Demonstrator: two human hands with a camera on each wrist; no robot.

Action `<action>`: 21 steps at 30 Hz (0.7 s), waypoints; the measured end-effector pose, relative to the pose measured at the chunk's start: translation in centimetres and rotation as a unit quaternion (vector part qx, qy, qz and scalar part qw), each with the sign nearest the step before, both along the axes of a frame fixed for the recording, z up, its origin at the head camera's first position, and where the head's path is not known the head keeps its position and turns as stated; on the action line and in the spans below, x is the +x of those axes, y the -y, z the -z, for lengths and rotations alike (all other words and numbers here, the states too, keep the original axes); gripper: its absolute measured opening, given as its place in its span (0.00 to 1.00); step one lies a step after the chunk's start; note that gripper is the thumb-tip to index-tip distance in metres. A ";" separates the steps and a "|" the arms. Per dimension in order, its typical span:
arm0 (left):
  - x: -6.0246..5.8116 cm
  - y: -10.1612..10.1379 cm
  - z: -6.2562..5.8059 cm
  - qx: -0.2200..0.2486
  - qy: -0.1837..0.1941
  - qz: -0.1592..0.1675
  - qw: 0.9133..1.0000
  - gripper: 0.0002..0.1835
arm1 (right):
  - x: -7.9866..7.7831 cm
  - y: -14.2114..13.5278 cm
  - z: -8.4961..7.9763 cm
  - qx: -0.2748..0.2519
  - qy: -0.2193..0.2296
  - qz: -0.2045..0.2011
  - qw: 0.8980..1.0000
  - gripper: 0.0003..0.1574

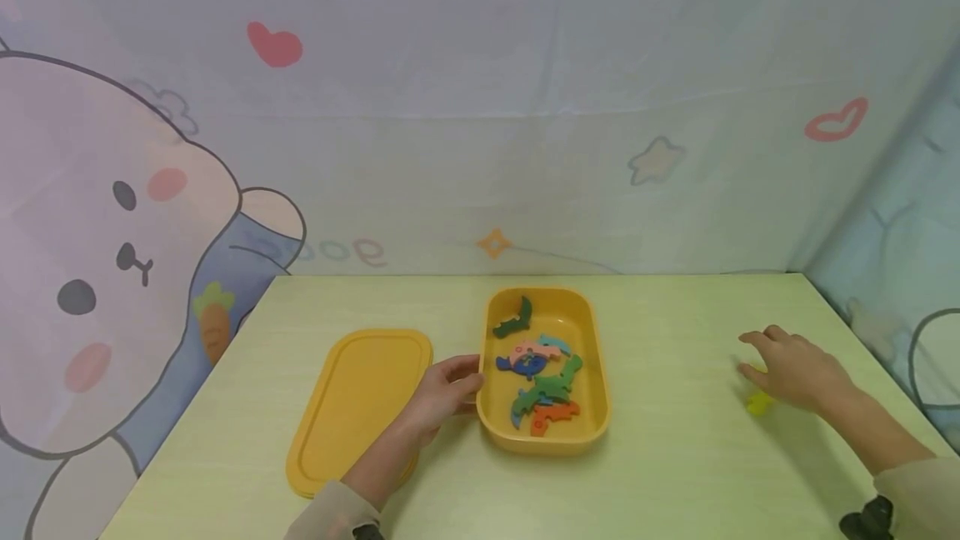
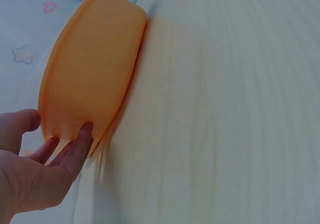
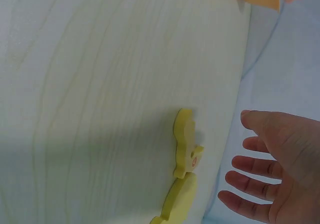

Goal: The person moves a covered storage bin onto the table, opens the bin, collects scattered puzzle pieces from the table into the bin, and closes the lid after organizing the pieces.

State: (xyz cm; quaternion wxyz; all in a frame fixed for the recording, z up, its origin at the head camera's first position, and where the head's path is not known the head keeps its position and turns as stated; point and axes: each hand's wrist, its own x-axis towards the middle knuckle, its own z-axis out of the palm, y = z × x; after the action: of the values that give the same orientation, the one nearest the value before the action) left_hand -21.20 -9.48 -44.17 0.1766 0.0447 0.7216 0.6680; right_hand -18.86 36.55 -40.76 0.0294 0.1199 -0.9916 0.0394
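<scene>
A yellow tub [image 1: 606, 407] holds several flat animal-shaped pieces, among them a dark green one [image 1: 513, 325], a pink one [image 1: 528, 350], a blue one [image 1: 528, 366] and an orange one [image 1: 553, 413]. My left hand [image 1: 442, 394] touches the tub's left side, fingertips on the outer wall and thumb by the rim. Out to the right, my right hand [image 1: 798, 369] hovers with fingers spread and nothing in them. Near it on the table lie yellow animal-shaped pieces [image 3: 185, 144], partly hidden by the hand in the head view.
Left of the tub lies a flat yellow lid [image 1: 367, 398], with my left forearm over its edge. The pale wooden table [image 1: 675, 473] ends at the back against a printed cloth [image 1: 465, 107].
</scene>
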 end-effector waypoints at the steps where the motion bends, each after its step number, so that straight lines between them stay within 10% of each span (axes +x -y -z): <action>1: 0.0 0.0 0.0 -0.001 0.000 -0.001 1.000 0.23 | 0.0 -0.1 0.2 0.000 0.004 0.004 1.000 0.29; 21: 0.1 0.0 -0.1 -0.001 0.004 -0.002 1.000 0.24 | 0.5 -1.7 3.1 -0.015 0.038 0.051 0.998 0.26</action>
State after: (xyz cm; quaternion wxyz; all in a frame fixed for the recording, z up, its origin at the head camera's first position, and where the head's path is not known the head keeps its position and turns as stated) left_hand -21.11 -9.50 -44.04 0.1781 0.0409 0.7214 0.6679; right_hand -18.37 38.21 -43.91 -0.0048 0.0671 -0.9961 0.0577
